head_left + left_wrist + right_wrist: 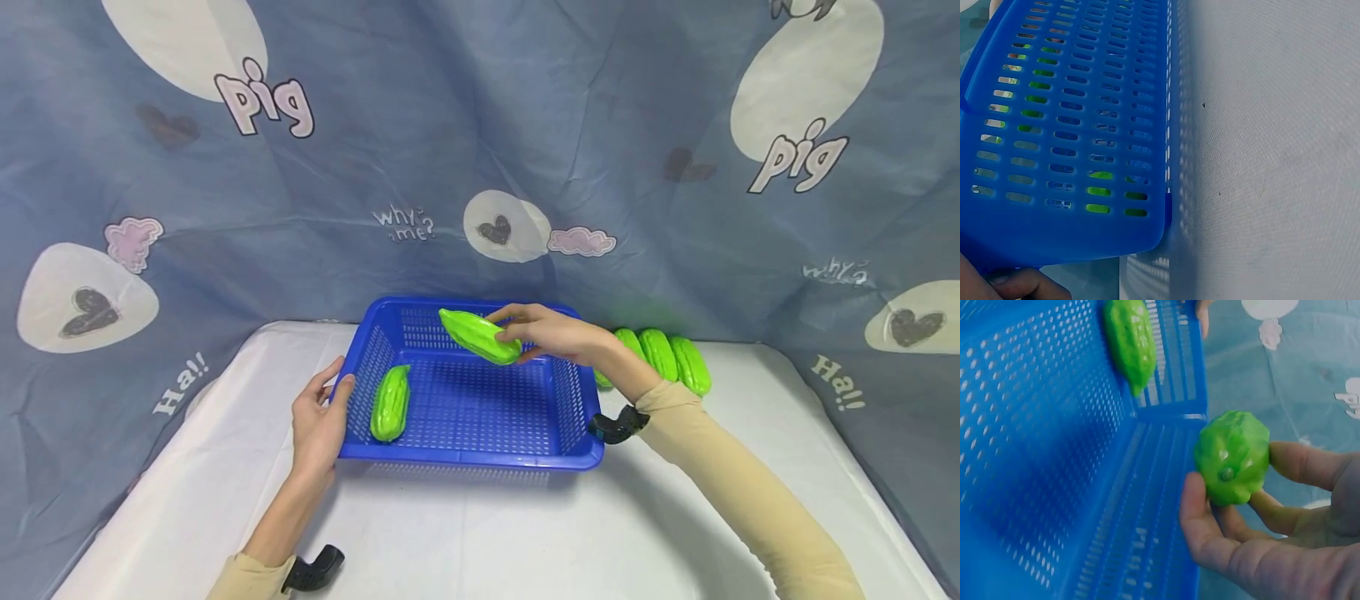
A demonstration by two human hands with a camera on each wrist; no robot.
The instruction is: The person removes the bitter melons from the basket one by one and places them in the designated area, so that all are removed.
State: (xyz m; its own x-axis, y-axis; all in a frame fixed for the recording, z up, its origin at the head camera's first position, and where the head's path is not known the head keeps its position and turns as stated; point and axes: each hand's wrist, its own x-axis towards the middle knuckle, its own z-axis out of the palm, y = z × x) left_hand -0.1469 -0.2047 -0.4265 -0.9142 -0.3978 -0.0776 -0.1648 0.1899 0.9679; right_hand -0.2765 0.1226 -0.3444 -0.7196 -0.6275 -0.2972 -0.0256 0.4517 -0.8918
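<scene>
A blue plastic basket (465,458) with perforated walls stands on the white tabletop. My left hand (318,421) grips its left rim, thumb on the rim; part of that hand (1016,284) shows at the basket's corner in the left wrist view. Over the basket's back right part, my right hand (551,333) holds a bright green bitter melon (476,335) between thumb and fingers, its pointed tip aimed left. The right wrist view shows the blunt end of this held bitter melon (1233,459). Another bitter melon (391,403) lies inside the basket along the left side.
Several more green bitter melons (688,365) lie side by side to the right of the basket, partly hidden behind my right forearm. A blue-grey printed cloth (420,150) hangs behind the white-covered table (480,542). Both wrists wear a black device (318,568).
</scene>
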